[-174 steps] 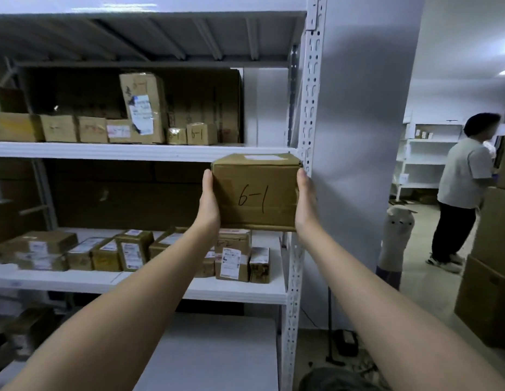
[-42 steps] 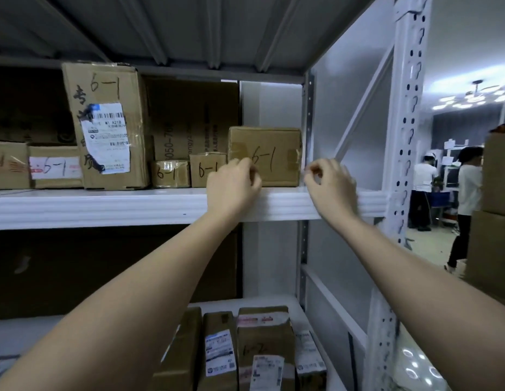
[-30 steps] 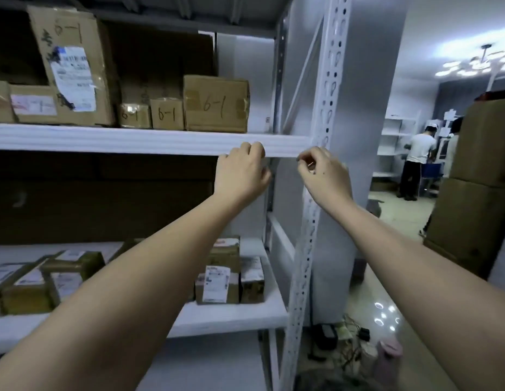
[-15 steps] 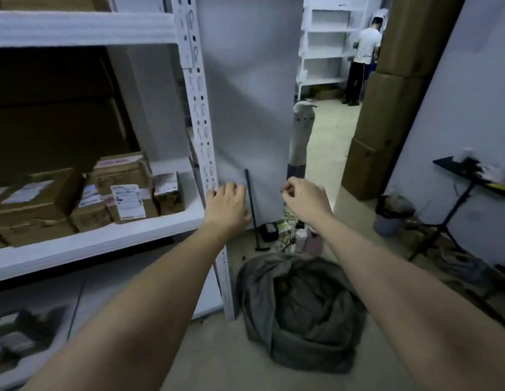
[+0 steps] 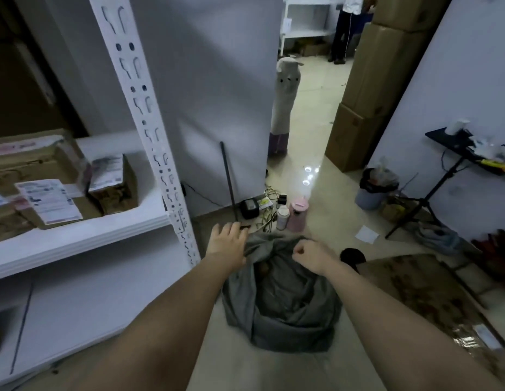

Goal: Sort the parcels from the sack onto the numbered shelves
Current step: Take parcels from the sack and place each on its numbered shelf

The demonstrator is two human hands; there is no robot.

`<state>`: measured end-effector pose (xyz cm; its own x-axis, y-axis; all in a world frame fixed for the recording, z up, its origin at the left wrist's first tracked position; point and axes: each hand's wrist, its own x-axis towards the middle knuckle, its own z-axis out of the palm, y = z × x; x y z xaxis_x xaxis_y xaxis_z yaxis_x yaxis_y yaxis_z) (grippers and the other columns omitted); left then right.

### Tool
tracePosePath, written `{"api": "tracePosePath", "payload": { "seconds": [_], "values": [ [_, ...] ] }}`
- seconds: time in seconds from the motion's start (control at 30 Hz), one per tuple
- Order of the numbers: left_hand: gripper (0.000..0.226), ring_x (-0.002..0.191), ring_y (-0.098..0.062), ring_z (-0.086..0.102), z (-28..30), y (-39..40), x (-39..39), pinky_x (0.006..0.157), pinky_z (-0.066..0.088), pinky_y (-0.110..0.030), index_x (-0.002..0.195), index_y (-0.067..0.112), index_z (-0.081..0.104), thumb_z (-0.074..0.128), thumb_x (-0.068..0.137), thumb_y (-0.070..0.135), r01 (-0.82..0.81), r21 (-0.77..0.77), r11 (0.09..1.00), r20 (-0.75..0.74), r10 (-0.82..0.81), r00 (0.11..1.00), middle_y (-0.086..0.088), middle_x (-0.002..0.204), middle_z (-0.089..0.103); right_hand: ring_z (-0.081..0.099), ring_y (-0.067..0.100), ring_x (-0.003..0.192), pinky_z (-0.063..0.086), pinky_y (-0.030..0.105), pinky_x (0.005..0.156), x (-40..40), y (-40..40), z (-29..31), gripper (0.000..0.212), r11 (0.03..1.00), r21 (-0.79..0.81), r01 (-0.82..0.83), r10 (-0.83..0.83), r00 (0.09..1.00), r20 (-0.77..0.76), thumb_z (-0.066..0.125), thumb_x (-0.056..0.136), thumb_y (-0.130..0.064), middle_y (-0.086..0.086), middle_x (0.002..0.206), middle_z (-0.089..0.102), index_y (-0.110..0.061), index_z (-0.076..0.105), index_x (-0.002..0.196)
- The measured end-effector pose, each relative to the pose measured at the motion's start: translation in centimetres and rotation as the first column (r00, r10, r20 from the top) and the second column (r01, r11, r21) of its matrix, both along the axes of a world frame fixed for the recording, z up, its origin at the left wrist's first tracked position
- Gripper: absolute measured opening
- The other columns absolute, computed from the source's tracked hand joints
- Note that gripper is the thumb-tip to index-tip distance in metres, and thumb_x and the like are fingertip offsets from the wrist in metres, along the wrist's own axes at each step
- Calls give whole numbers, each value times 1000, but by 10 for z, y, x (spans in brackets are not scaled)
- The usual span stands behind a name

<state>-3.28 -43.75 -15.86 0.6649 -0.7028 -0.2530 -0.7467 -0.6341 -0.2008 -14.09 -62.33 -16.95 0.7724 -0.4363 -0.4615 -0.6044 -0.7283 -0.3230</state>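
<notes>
- Just beyond both forearms, on the floor: grey sack [image 5: 279,294], mouth slumped open, facing up.
- Left hand [image 5: 228,244] at the sack's far-left rim, fingers relaxed, gripping nothing.
- Right hand [image 5: 309,253] over the mouth, clenched, empty; likely nearer to the dim parcel [image 5: 263,268] inside.
- Left: white shelf [image 5: 76,235] with labelled boxes [image 5: 59,193].
- Farther: pink bottle [image 5: 298,214], cables [image 5: 267,210], stacked cartons [image 5: 372,88]; nothing blocking the reach.

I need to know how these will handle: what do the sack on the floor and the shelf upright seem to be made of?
The sack looks like soft grey cloth, matt: it slumps and folds. The shelf upright looks like white painted metal, smooth, with punched slots, though plastic cannot be ruled out.
</notes>
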Motion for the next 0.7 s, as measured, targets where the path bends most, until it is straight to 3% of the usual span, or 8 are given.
{"api": "tracePosePath", "payload": {
  "seconds": [0.1, 0.17, 0.27, 0.33, 0.43, 0.5, 0.57, 0.7],
  "values": [
    [68, 141, -30, 19, -16, -14, 16, 115, 15, -48, 149, 14, 20, 42, 95, 49, -8, 53, 999, -59, 11, 998, -12, 154, 18, 55, 19, 94, 41, 29, 78, 7, -16, -16, 22, 991, 110, -77, 94, 983, -158, 51, 93, -33, 2, 102, 61, -17, 61, 82],
    [66, 140, -30, 23, -24, -26, 25, 114, 16, -48, 148, 15, 24, 43, 95, 49, -3, 82, 997, -101, 12, 995, -12, 152, 22, 53, 19, 99, 35, 27, 78, 12, -27, -26, 20, 982, 148, -115, 151, 954, -260, 49, 96, -35, 7, 106, 56, -17, 55, 92],
    [64, 141, -30, 21, -36, -45, 36, 115, 15, -47, 149, 16, 24, 46, 95, 44, 14, 137, 990, -155, 7, 988, -12, 154, 19, 59, 25, 105, 44, 29, 80, 28, -51, -46, 37, 978, 180, -104, 166, 913, -373, 47, 96, -39, 9, 118, 58, -9, 59, 115],
    [62, 141, -31, 22, -44, -57, 43, 115, 17, -48, 148, 17, 25, 46, 96, 42, 7, 150, 989, -187, 22, 982, -12, 154, 20, 59, 24, 93, 45, 28, 74, 41, -67, -51, 28, 975, 175, -137, 195, 906, -376, 46, 96, -36, 9, 108, 61, -11, 60, 97],
    [58, 139, -31, 24, -59, -77, 54, 113, 22, -48, 145, 17, 31, 45, 95, 42, -47, 165, 985, -245, 87, 966, -13, 152, 22, 44, 11, 69, 34, 21, 60, 62, -91, -53, 29, 960, 157, -231, 271, 910, -314, 43, 100, -30, -1, 81, 51, -23, 43, 71],
    [55, 138, -32, 26, -73, -90, 60, 112, 24, -48, 143, 17, 34, 45, 95, 42, -102, 181, 978, -276, 151, 949, -13, 151, 25, 52, 18, 88, 39, 27, 77, 77, -111, -61, 18, 939, 187, -289, 335, 895, -296, 41, 101, -32, 5, 107, 60, -24, 55, 93],
    [54, 137, -32, 27, -91, -105, 63, 112, 25, -48, 143, 16, 34, 44, 95, 41, -150, 194, 970, -295, 203, 934, -13, 150, 27, 51, 27, 119, 37, 34, 98, 91, -132, -75, 38, 928, 183, -325, 367, 878, -306, 41, 100, -36, 10, 136, 53, -15, 55, 129],
    [59, 138, -32, 25, -129, -136, 60, 112, 20, -47, 147, 14, 29, 44, 95, 39, -167, 200, 966, -342, 228, 912, -13, 151, 25, 46, 30, 128, 37, 39, 106, 105, -168, -133, 56, 933, 145, -329, 359, 846, -395, 39, 96, -49, 8, 143, 47, -15, 45, 140]
  ]
}}
